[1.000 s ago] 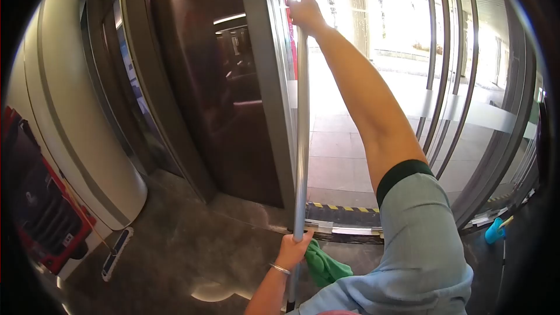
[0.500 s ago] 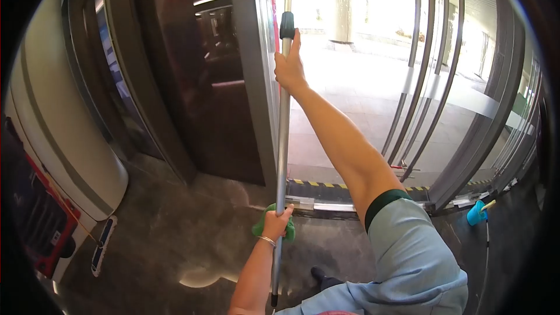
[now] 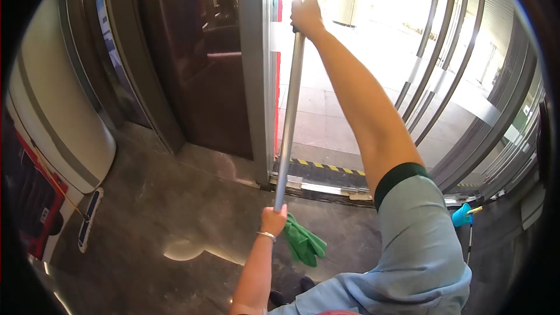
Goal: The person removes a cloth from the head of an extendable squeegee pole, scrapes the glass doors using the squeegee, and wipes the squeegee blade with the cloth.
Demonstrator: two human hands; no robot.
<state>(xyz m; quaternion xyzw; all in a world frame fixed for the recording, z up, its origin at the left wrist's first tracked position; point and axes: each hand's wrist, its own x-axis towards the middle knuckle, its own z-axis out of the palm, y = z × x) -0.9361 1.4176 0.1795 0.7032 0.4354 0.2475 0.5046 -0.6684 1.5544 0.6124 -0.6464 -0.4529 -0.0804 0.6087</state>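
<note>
A long silver telescopic pole [image 3: 293, 87] slants up through the middle of the head view, and its top runs out of frame. My left hand [image 3: 273, 220] is closed around the pole's lower end. A green cloth [image 3: 304, 240], perhaps a glove, hangs beside that hand, and the fingers partly hide where it is held. Higher up, my right hand [image 3: 308, 14] wraps the pole at its dark collar, mostly covering the collar. Behind the pole lies a bright glass doorway with a red strip [image 3: 277, 87] along its left side.
Tall metal door handles [image 3: 449, 29] stand at right. A blue bucket [image 3: 461, 216] with a pole below it is on the floor at right. A flat mop [image 3: 90, 220] leans at left near a red-black machine [image 3: 44, 204]. Yellow-black tape [image 3: 332, 168] marks the threshold.
My right hand has moved up and closed over the collar. My left hand has risen slightly, and the green cloth now hangs out to its right. The view has shifted a little.
</note>
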